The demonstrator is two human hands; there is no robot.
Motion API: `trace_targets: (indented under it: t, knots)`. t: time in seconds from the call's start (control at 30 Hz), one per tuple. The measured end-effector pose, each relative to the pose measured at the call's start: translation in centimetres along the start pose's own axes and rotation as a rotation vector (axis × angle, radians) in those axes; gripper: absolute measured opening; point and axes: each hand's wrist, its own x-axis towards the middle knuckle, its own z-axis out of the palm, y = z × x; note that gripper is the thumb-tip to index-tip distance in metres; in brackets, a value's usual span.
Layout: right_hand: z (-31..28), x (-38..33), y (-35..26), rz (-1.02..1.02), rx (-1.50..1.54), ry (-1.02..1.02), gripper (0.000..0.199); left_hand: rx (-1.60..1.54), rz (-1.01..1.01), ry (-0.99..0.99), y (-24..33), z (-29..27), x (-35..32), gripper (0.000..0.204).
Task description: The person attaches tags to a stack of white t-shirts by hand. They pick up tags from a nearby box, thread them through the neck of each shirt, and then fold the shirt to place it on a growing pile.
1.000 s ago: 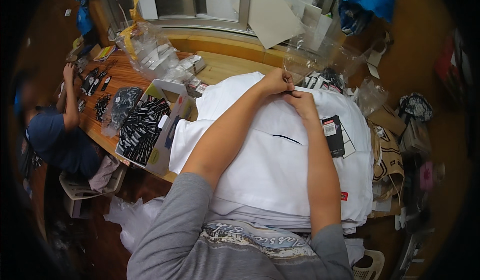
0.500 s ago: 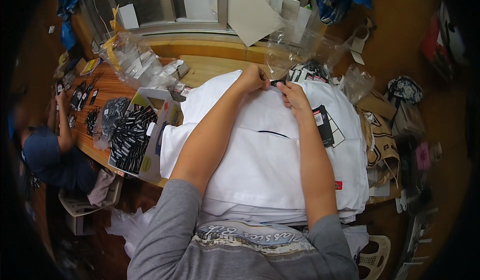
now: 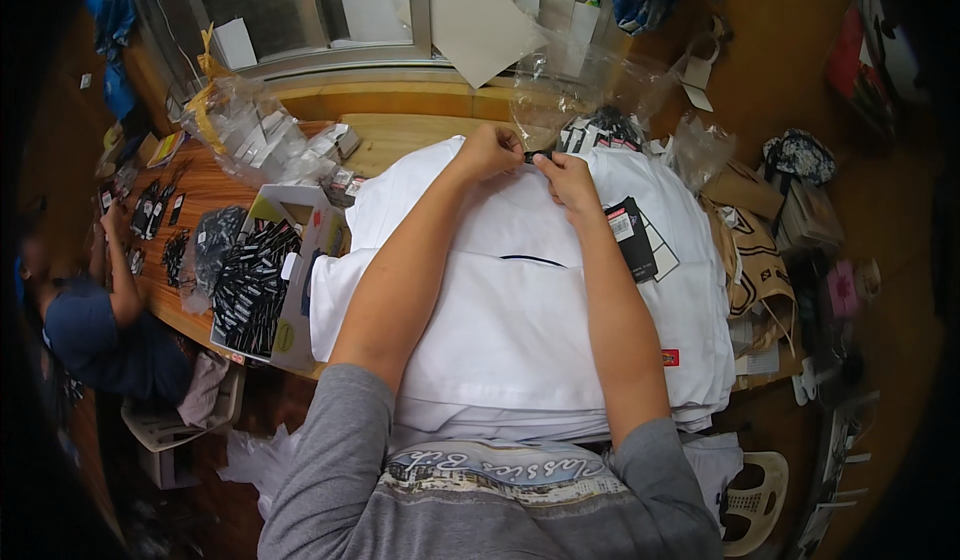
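My two hands meet at the far edge of a white garment [image 3: 510, 330], which lies spread on top of a stack of similar white garments. My left hand [image 3: 487, 154] is closed in a pinch at one end of a small black strip [image 3: 536, 157]. From the other side, my right hand [image 3: 570, 180] pinches the same strip between thumb and fingers. How the strip joins the cloth is hidden by my fingers. Beside my right forearm, black and white hang tags [image 3: 636, 235] lie on the white cloth.
At left, an open box [image 3: 308, 278] holds many black tags [image 3: 255, 295]. Clear plastic bags [image 3: 255, 125] and a row of tags lie beyond it. A co-worker [image 3: 95, 325] sits far left, holding a tag. A brown paper bag [image 3: 750, 260] stands at right, near a chair [image 3: 757, 500].
The whole view has shifted slightly, so the scene sits a little further left. Both hands stay pinched at the black strip, with only a small shift of the fingers.
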Motion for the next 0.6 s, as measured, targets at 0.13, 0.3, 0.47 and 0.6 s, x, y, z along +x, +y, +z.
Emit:
trace_targets:
  t: [0.13, 0.3, 0.47, 0.6]
  knots:
    - [-0.48, 0.21, 0.32, 0.059, 0.190, -0.022, 0.015, -0.162, -0.050, -0.029, 0.44, -0.36, -0.12, 0.003]
    - [-0.53, 0.34, 0.30, 0.078, 0.249, -0.041, 0.014, -0.104, -0.069, -0.009, 0.13, -0.40, 0.04, 0.002]
    - [-0.42, 0.17, 0.02, 0.055, 0.198, -0.002, 0.013, -0.098, -0.096, 0.019, 0.38, 0.06, -0.02, 0.002]
    - [-0.25, 0.10, 0.03, 0.049, 0.185, 0.011, 0.010, -0.071, -0.081, 0.005, 0.22, 0.10, 0.05, 0.001]
